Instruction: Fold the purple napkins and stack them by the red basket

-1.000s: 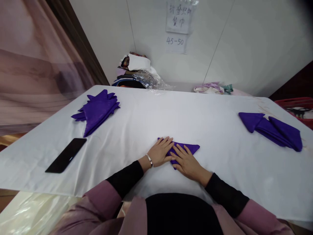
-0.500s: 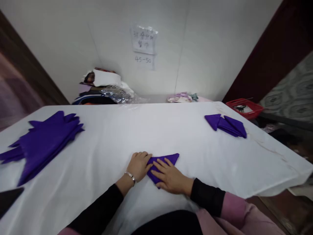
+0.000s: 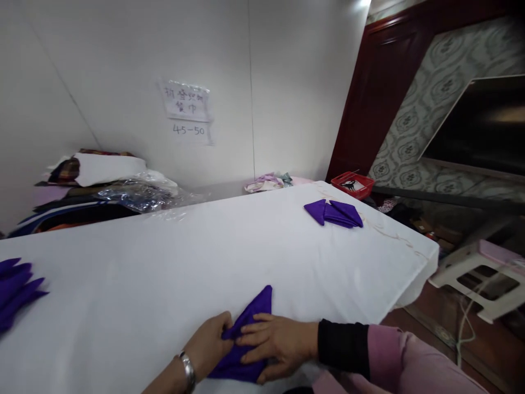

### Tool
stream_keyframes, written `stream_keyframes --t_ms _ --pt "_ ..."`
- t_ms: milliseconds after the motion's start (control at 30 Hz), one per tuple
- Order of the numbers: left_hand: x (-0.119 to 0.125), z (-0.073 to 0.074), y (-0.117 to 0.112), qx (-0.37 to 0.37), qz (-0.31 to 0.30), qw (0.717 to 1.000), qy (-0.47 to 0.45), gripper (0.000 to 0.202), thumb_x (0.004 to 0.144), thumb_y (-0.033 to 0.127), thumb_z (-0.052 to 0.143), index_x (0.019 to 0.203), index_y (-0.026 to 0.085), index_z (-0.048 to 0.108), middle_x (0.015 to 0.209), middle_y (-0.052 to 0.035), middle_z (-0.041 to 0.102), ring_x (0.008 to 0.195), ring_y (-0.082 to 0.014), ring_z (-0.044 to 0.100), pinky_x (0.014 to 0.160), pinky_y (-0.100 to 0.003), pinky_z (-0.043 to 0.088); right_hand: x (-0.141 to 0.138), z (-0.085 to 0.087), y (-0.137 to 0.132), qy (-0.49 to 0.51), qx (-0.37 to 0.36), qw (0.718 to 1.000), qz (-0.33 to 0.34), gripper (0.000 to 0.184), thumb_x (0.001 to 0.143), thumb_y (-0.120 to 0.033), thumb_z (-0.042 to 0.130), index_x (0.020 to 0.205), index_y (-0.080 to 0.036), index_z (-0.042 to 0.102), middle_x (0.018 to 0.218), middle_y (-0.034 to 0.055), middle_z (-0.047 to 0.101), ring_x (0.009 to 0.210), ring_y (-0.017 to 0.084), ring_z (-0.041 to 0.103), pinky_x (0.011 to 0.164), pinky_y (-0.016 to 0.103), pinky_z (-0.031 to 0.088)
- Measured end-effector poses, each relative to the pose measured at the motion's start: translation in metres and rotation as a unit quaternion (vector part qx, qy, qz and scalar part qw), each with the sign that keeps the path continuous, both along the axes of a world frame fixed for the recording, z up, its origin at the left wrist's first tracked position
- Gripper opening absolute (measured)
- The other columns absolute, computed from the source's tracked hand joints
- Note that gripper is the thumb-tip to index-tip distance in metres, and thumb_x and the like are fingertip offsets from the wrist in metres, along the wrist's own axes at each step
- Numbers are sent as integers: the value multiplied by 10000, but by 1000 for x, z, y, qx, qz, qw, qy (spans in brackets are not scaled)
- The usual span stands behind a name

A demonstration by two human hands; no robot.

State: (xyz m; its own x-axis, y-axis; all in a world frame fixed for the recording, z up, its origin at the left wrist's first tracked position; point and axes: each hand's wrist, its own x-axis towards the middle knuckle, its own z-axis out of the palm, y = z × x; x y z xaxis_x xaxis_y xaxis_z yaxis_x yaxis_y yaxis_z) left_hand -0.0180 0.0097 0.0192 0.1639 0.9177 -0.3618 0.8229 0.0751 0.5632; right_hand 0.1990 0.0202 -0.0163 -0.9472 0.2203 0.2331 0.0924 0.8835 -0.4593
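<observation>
A purple cloth napkin (image 3: 259, 304), folded to a pointed shape, lies on the white tablecloth in front of me. My left hand (image 3: 208, 340), with a silver bracelet at the wrist, pinches its left edge between thumb and fingers. Flat across the middle of the cloth rests my right hand (image 3: 279, 340), fingers spread and pressing down. Part of the napkin is hidden beneath that hand. Farther back to the right sit folded purple napkins (image 3: 342, 214). At the left edge of view, a pile of purple napkins (image 3: 16, 295) is cut off by the frame.
Fabrics and clear plastic wrap (image 3: 139, 191) are heaped beyond the table's far left edge. A red basket (image 3: 361, 189) stands past the far right corner. To the right are a plastic stool (image 3: 488, 268) and a cable on the floor. A paper sign (image 3: 186, 104) hangs on the wall.
My view has swung to the right. The left hand now pinches the napkin's edge, and the napkin's far point is angled more away from me. My right hand stays flat on it.
</observation>
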Motion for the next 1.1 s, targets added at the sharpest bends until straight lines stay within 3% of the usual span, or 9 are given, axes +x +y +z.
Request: stream_keyframes --t_ms 100,200,300,400,500,600,700,933,1100 --pt "-4 -6 -6 -35 34 985 -168 144 523 206 487 582 235 359 522 84 418 566 -139 404 565 -258 320 7 -5 -5 75 -101 991 -50 423 837 -430 518 1250 -340 508 1356 2 506 1288 169 404 1096 356 241" --pt "-8 -6 -9 -90 68 950 -293 173 551 293 569 580 245 405 530 86 486 532 -143 422 552 -274 336 12 -5 -10 122 -205 947 -216 467 827 -424 523 1286 -426 436 1410 -34 434 1307 189 376 1070 407 304" --pt "-8 2 -8 -106 87 925 -353 196 583 379 645 616 260 493 585 80 567 560 -159 497 582 -294 388 11 -3 -11 212 -404 825 -333 641 753 -471 616 1340 -383 372 1401 32 440 1288 259 399 1031 498 338" --pt "-3 18 -5 -100 69 911 -393 240 607 423 686 780 278 604 734 57 653 693 -192 582 687 -328 453 8 6 -10 282 -608 686 -282 796 691 -437 712 1371 -249 342 1261 106 559 1147 261 543 1001 487 364" --pt "4 33 -2 -109 50 897 -425 444 622 442 704 1023 283 601 893 34 684 811 -212 620 781 -351 480 5 22 -9 304 -702 613 -199 732 712 -403 714 1335 -191 394 1177 106 610 1069 225 589 971 430 395" --pt "9 39 1 -105 47 898 -425 610 621 438 718 1178 267 536 997 1 684 892 -226 631 840 -364 484 5 34 -6 310 -736 590 -120 553 763 -407 658 1223 -139 512 1129 117 636 1040 224 602 948 413 415" --pt "13 34 4 -102 35 900 -422 632 625 427 724 1196 242 524 1062 -40 674 945 -239 627 874 -374 479 6 34 -3 305 -745 582 -112 471 722 -321 700 1128 -117 576 1074 110 662 992 218 627 955 408 411" --pt "25 14 18 -51 68 921 -381 655 631 501 693 1183 199 512 905 -34 677 792 -190 632 719 -311 504 22 19 10 347 -724 553 -226 364 619 -158 697 973 -103 631 906 86 711 852 217 675 929 418 443" --pt "21 -6 19 -26 136 950 -281 589 635 579 611 1077 190 580 901 -45 676 609 -151 590 543 -281 462 91 23 53 394 -606 586 -367 279 695 -181 620 968 -127 608 937 102 706 870 229 676 884 431 487"
